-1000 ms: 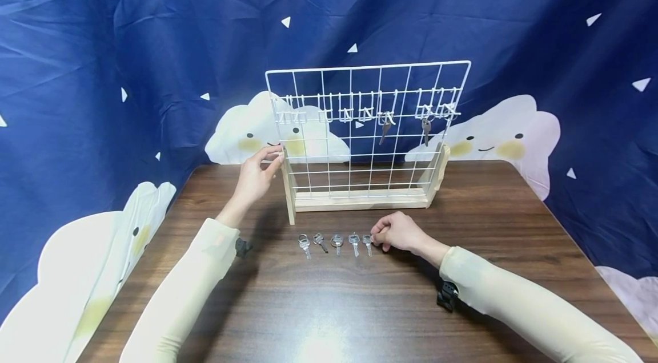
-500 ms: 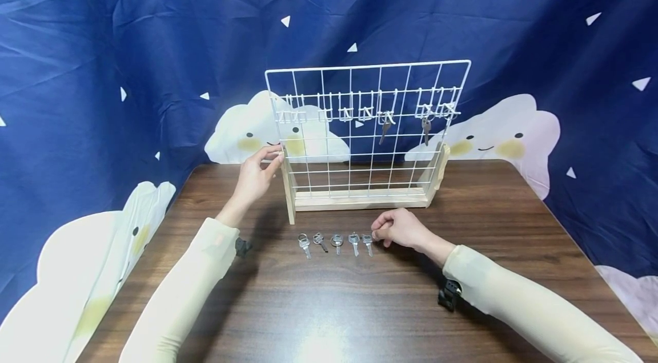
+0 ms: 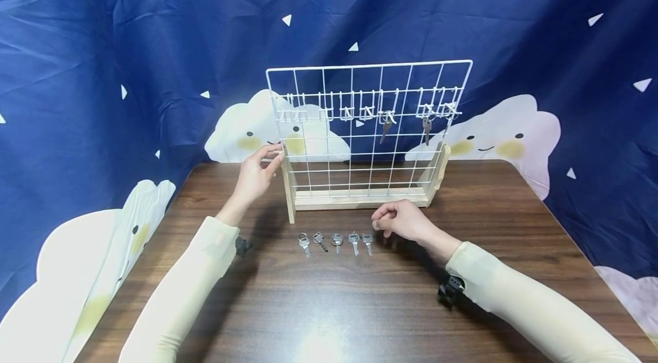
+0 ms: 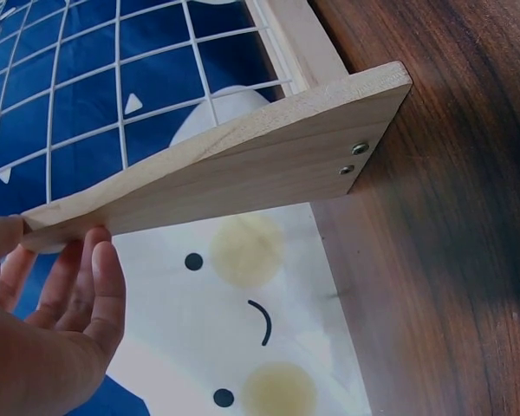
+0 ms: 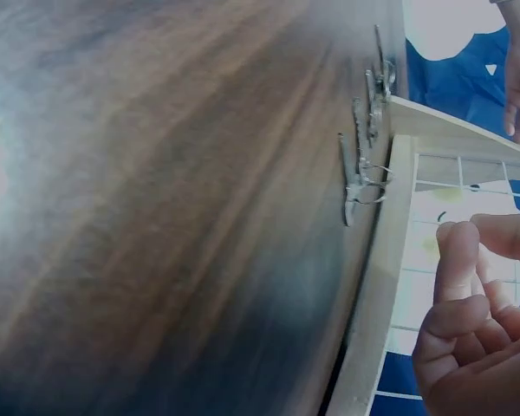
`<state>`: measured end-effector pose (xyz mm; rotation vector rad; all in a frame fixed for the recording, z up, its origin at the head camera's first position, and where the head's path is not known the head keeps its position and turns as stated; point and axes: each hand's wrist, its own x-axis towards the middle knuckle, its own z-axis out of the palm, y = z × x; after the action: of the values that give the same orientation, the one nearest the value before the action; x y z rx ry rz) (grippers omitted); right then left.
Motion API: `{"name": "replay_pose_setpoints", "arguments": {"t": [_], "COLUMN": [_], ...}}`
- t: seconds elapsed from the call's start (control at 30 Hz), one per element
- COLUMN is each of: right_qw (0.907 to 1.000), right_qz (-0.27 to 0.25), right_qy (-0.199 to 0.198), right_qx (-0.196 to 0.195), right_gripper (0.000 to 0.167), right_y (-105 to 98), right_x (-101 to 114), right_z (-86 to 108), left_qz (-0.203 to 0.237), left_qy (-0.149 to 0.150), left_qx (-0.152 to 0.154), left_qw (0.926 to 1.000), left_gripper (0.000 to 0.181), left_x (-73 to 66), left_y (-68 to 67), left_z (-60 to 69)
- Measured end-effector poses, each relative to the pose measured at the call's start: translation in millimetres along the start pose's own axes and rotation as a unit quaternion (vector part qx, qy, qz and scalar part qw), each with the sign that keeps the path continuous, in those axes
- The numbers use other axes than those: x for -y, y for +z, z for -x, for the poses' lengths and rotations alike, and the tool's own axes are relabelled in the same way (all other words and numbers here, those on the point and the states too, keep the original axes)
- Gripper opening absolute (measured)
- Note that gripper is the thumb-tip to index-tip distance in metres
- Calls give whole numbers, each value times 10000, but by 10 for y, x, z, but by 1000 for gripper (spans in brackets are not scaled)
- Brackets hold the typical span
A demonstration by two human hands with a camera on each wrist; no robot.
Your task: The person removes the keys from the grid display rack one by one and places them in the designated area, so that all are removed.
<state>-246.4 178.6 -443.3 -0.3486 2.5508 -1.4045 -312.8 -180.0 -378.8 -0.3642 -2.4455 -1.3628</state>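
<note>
A white wire grid rack (image 3: 349,146) on a wooden stand carries a row of hooks, with one key (image 3: 385,129) and another key (image 3: 426,130) hanging on the right half. My left hand (image 3: 257,172) holds the upper end of the stand's left side board (image 4: 217,165) between thumb and fingers. Several silver keys (image 3: 336,242) with rings lie in a row before the stand. Just right of and above the rightmost key (image 3: 367,242) is my right hand (image 3: 406,220), thumb and index tips together (image 5: 468,303). Whether something small sits between those tips is hidden.
The dark wooden table (image 3: 319,300) carries everything. A wooden base bar (image 3: 360,199) spans the stand's foot behind the keys. A blue curtain (image 3: 180,37) with white clouds hangs behind. Black wrist devices (image 3: 449,289) sit under the sleeves.
My right hand has risen slightly from beside the rightmost key toward the stand's base bar. The left hand and the keys in the row have stayed where they were.
</note>
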Motion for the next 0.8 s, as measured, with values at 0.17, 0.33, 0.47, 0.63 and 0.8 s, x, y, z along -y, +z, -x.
{"name": "replay_pose_setpoints", "arguments": {"t": [0.17, 0.33, 0.47, 0.63, 0.8], "right_qw": [9998, 9998, 9992, 9976, 9950], "right_qz": [-118, -116, -199, -311, -387], "right_qy": [-122, -115, -195, -415, -623], "right_qx": [-57, -128, -278, -466, -681], "right_gripper": [24, 22, 21, 24, 23], "right_y": [-24, -49, -91, -138, -194], "right_x": [31, 53, 95, 163, 216], "right_z": [-10, -14, -16, -21, -24], "left_qz": [56, 42, 101, 157, 177], "left_qy": [-41, -34, -38, -43, -73], "left_qx": [26, 25, 39, 33, 43], "left_qw": [10000, 10000, 9999, 9999, 9998], "left_gripper": [33, 33, 33, 33, 33], "left_x": [-8, -11, -9, -7, -6], "left_y": [-1, -3, -4, -3, -3], "left_z": [-2, -4, -9, -15, -16]}}
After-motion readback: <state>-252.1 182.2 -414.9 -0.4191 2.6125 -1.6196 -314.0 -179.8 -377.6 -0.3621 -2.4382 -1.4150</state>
